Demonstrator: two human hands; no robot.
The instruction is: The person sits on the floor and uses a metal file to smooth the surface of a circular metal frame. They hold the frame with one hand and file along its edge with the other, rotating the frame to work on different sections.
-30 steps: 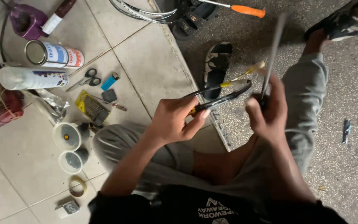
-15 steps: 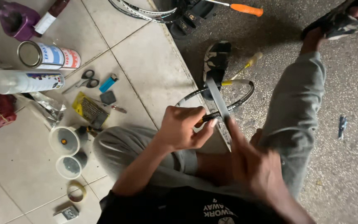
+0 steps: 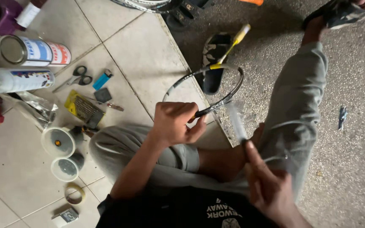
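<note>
Person sits w/ legs in grey trousers (image 3: 292, 114) over the edge between tiled floor (image 3: 140, 55) & rough concrete. Black racket frame (image 3: 216, 90), no strings seen, yellow-marked shaft pointing away toward a sandal (image 3: 214, 59); left hand (image 3: 175, 123) is fisted round the frame's near rim, so hoop sits just beyond that hand. Right hand (image 3: 271, 190) is nearer the camera, apart from the frame, pinching a thin blurred strip (image 3: 236, 122) that points up toward the hoop; can't tell what it is. Left on tiles: 2 lying cans (image 3: 32, 50), white one nearest; 2 small round tubs (image 3: 59, 142) w/ dark contents, tape roll (image 3: 75, 194), scissors (image 3: 76, 78), blue lighter (image 3: 102, 79).
</note>
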